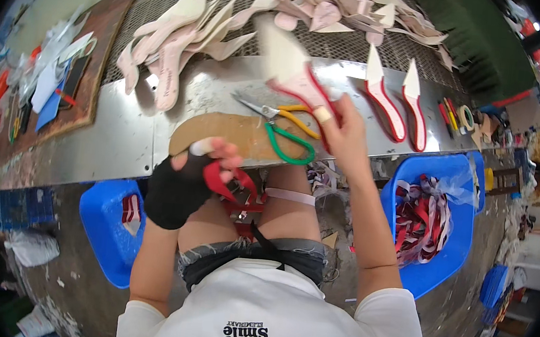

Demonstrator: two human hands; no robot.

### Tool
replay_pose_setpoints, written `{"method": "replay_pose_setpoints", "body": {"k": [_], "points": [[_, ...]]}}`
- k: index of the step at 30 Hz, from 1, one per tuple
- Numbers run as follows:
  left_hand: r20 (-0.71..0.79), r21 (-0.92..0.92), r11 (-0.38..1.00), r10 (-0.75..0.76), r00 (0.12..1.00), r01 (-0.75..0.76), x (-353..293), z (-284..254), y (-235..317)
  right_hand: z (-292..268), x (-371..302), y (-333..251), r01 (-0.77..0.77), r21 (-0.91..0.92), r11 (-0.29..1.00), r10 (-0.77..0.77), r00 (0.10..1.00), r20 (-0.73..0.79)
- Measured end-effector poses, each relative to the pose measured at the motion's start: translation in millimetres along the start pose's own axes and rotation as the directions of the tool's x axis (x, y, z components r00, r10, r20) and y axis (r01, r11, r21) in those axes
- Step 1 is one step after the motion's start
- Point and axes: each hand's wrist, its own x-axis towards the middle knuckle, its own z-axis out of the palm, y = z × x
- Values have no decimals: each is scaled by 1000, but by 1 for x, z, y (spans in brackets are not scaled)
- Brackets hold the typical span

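My right hand [346,133] is closed on an insole [307,84] with a red-bound edge, raised above the metal bench edge; its pale pointed end is blurred. My left hand [180,186], in a black fingerless glove with white wrapping on a finger, grips a red strip [218,182] that loops down over my lap. Between the hands, scissors [270,112] with one yellow and one green handle lie partly on a tan sole-shaped board [205,130]. Right of my right hand, two red-edged insoles [385,103] [416,111] lie side by side.
Plain insoles [170,61] are piled on the mesh bench top [353,50]. A blue bin [428,278] of red and pale strips stands at right, another blue bin [99,217] at left. Pens and tape [465,116] lie at far right, a wooden board [89,92] at left.
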Motion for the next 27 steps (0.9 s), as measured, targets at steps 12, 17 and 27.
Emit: {"method": "replay_pose_setpoints", "body": {"k": [12, 17, 27], "points": [[-261, 494, 868, 210, 942, -57, -26, -5, 18, -182, 32, 140, -255, -708, 658, -166, 868, -468], [-393, 683, 704, 132, 910, 193, -46, 8, 54, -109, 48, 86, 123, -760, 638, -475, 840, -263], [-397, 893, 449, 824, 405, -38, -66, -41, 87, 155, 88, -95, 283, 83, 956, -294, 923, 248]]}}
